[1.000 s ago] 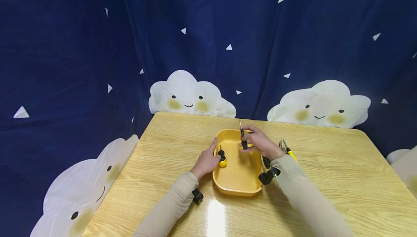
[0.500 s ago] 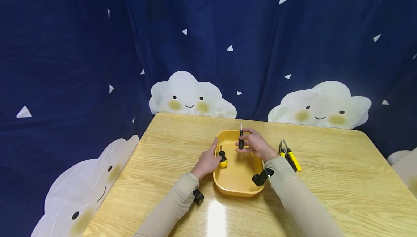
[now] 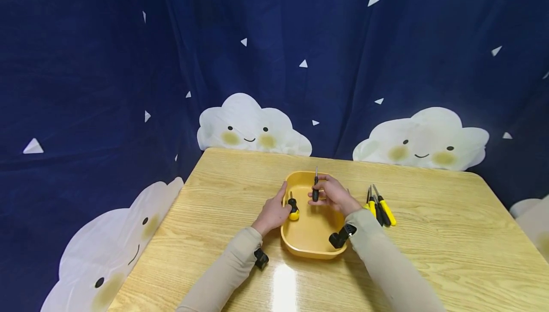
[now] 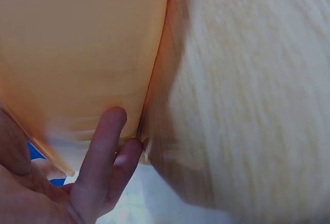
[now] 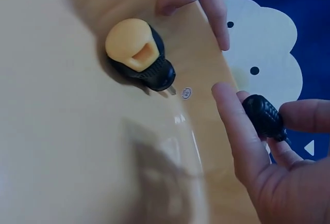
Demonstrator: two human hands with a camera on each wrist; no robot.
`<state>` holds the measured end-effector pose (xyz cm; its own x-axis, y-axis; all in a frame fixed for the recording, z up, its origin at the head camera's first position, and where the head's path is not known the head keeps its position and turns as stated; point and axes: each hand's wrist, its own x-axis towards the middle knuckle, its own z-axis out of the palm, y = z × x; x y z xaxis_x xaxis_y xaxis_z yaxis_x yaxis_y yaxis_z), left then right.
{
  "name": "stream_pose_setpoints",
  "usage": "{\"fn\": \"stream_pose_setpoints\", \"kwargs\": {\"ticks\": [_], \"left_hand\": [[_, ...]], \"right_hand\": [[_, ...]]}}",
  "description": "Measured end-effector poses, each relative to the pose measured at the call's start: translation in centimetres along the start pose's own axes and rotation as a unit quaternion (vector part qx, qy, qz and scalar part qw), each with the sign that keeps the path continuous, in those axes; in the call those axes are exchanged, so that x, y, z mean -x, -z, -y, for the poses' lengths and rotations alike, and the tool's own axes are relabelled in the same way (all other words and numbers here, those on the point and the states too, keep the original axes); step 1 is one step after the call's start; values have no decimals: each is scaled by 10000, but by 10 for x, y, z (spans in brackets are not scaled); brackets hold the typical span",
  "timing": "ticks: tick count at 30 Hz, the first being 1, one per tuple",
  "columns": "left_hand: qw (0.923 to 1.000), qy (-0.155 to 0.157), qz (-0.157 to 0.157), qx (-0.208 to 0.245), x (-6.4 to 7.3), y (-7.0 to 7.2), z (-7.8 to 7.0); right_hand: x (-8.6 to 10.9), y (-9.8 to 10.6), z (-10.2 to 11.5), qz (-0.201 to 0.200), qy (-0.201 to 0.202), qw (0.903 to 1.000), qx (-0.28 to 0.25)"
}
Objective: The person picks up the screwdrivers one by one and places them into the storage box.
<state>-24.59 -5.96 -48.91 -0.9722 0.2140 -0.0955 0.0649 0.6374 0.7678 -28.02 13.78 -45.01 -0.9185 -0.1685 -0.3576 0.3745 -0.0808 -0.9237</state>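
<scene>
A shallow yellow plastic bin (image 3: 312, 254) stands on the table. My left hand (image 3: 271, 213) grips its left rim, thumb inside; in the left wrist view the fingers (image 4: 101, 154) lie against the bin's outer wall (image 4: 82, 69). Over the far part of the bin, my right hand (image 3: 336, 196) pinches a small black screwdriver (image 3: 315, 194) with its shaft pointing up. That black handle (image 5: 263, 114) sits between thumb and fingers in the right wrist view. Inside, along the left wall by the left thumb, lies a stubby yellow-and-black screwdriver (image 3: 293, 210).
Several yellow and black screwdrivers (image 3: 383, 209) lie bunched on the wooden table (image 3: 437, 236), to the right of the bin. Behind the table hangs a dark blue curtain (image 3: 274, 26) with white clouds and triangles.
My right hand has moved left and slightly nearer with the black screwdriver, which now points straighter up. The screwdriver bunch on the right has come into fuller view. The left hand keeps its place.
</scene>
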Motion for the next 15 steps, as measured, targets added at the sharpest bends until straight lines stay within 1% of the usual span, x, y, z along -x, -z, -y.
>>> {"fn": "stream_pose_setpoints", "kwargs": {"ticks": [3, 6, 7, 10, 15], "left_hand": [[10000, -24, -33, -36, 0, -1, 1], [10000, -10, -49, -57, 0, -1, 1], [10000, -4, -67, -67, 0, -1, 1], [9999, 13, -90, -66, 0, -1, 1], [10000, 29, -15, -21, -1, 1, 0]], "right_hand": [[-3, 0, -6, 1, -24, 10000, 91], [-5, 1, -12, 44, 55, 9997, 249], [-5, 1, -13, 124, 112, 9994, 292], [-4, -1, -15, 197, 142, 9984, 517], [-7, -5, -18, 73, -163, 9955, 935]]}}
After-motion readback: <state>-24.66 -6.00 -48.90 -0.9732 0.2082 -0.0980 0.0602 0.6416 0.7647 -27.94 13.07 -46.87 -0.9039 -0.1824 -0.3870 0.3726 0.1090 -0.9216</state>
